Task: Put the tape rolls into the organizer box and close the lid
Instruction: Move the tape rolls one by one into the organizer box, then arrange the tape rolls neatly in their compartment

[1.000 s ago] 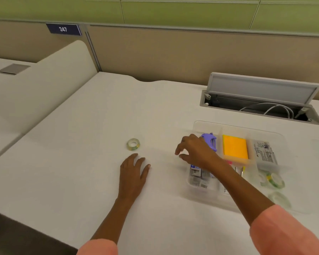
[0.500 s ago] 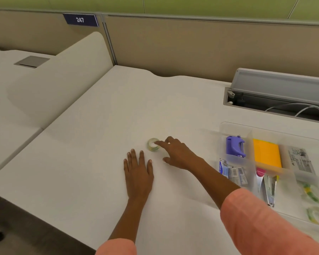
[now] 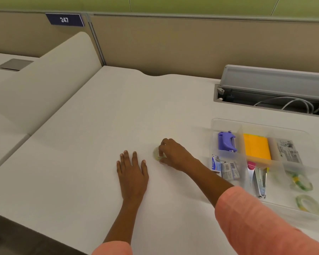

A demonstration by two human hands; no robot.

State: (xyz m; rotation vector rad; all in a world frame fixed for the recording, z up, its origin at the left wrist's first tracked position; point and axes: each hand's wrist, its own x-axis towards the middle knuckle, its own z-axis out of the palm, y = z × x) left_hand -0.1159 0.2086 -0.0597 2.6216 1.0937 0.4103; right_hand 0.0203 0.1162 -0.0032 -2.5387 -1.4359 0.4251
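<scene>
Right hand [image 3: 173,155] pinches small clear green-yellow tape roll [image 3: 156,154] on white bench [image 3: 81,181], left of clear plastic organizer box [image 3: 226,124]; left hand [image 3: 133,172] flat, released. Grip firmly, lift clear before carrying boxward.

Both arms wear salmon-pink fabric sleeves pushed above the wrists, the left sleeve [image 3: 111,249] at bottom centre, the right sleeve [image 3: 256,221] at lower right.

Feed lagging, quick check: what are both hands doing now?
Left hand: open, flat on the desk.
Right hand: pinching the tape roll.
</scene>
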